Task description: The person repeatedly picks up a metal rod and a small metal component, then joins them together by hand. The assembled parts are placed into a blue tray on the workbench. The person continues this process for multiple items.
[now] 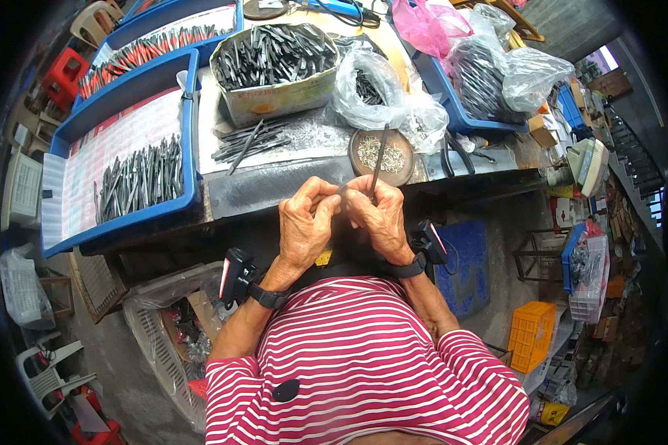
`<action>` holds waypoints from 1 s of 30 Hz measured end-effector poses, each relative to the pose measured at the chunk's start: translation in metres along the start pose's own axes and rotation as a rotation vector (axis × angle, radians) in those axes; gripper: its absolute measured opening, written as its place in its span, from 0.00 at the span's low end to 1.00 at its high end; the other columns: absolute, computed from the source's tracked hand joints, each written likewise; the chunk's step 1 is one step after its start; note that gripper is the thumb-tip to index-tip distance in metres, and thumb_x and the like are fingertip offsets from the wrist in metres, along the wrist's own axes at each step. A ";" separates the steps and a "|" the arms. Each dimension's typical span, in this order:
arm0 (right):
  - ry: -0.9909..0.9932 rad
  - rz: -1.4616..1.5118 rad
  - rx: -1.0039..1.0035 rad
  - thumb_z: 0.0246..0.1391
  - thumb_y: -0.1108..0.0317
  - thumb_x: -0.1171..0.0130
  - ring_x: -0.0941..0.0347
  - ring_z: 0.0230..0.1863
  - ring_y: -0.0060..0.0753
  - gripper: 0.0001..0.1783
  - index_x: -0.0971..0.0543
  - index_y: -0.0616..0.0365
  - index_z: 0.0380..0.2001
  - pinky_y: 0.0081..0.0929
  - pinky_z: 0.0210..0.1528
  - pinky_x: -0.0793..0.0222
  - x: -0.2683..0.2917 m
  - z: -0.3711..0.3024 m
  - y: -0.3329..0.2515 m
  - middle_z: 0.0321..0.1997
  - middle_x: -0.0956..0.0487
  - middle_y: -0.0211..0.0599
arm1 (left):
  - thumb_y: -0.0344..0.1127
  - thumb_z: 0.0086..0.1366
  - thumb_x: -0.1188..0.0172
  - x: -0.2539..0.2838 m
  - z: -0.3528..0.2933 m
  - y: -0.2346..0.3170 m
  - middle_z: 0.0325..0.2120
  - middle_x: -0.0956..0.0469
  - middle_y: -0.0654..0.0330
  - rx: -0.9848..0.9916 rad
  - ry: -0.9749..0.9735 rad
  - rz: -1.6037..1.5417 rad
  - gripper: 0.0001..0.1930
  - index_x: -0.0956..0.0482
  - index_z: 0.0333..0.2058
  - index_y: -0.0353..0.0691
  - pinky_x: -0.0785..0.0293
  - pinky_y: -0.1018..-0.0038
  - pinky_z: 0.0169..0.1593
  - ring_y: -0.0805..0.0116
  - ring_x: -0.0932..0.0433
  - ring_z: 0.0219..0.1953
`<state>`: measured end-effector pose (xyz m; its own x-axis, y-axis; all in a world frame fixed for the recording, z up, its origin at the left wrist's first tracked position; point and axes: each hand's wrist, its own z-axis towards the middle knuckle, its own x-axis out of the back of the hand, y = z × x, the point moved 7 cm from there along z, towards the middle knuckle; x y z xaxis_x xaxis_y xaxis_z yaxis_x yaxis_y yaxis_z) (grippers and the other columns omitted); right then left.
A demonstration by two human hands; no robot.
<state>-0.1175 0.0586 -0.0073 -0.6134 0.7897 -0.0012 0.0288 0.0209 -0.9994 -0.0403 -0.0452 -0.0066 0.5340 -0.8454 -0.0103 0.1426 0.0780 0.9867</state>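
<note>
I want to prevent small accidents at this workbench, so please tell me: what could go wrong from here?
The right hand holds a thin dark strip near the front edge of the table; if it slips, it might fall below. A careless swing of it could perhaps scatter the small metal pieces in the round dish. The black pliers lie close to the edge and might be knocked off.

The right hand (pixel 379 218) pinches a slim dark strip (pixel 381 152). The left hand (pixel 305 226) is just beside it, near the counter (pixel 256 187).
</note>
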 end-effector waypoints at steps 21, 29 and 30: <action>-0.023 0.209 -0.082 0.51 0.72 0.45 0.39 0.15 0.13 0.07 0.27 0.67 0.28 0.13 0.17 0.41 -0.003 0.001 0.007 0.18 0.30 0.29 | 0.18 0.53 0.46 0.000 -0.004 0.020 0.22 0.24 0.52 -0.314 0.087 0.348 0.05 0.27 0.30 0.31 0.29 0.76 0.28 0.62 0.22 0.25; -0.032 0.190 -0.061 0.52 0.71 0.45 0.42 0.15 0.12 0.07 0.27 0.66 0.28 0.12 0.17 0.44 -0.002 0.004 0.003 0.18 0.30 0.29 | 0.22 0.57 0.46 0.000 0.001 0.008 0.21 0.24 0.59 -0.113 0.019 0.118 0.03 0.27 0.31 0.32 0.33 0.82 0.26 0.77 0.26 0.23; -0.034 0.134 -0.039 0.52 0.71 0.45 0.42 0.15 0.12 0.08 0.27 0.66 0.28 0.12 0.17 0.44 -0.002 0.004 0.002 0.18 0.29 0.29 | 0.23 0.58 0.46 0.000 0.002 0.000 0.21 0.25 0.61 0.003 -0.006 -0.019 0.02 0.28 0.31 0.32 0.34 0.84 0.25 0.80 0.28 0.22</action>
<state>-0.1196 0.0547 -0.0091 -0.6284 0.7658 -0.1366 0.1428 -0.0590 -0.9880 -0.0420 -0.0465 -0.0064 0.5261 -0.8500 -0.0284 0.1501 0.0599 0.9869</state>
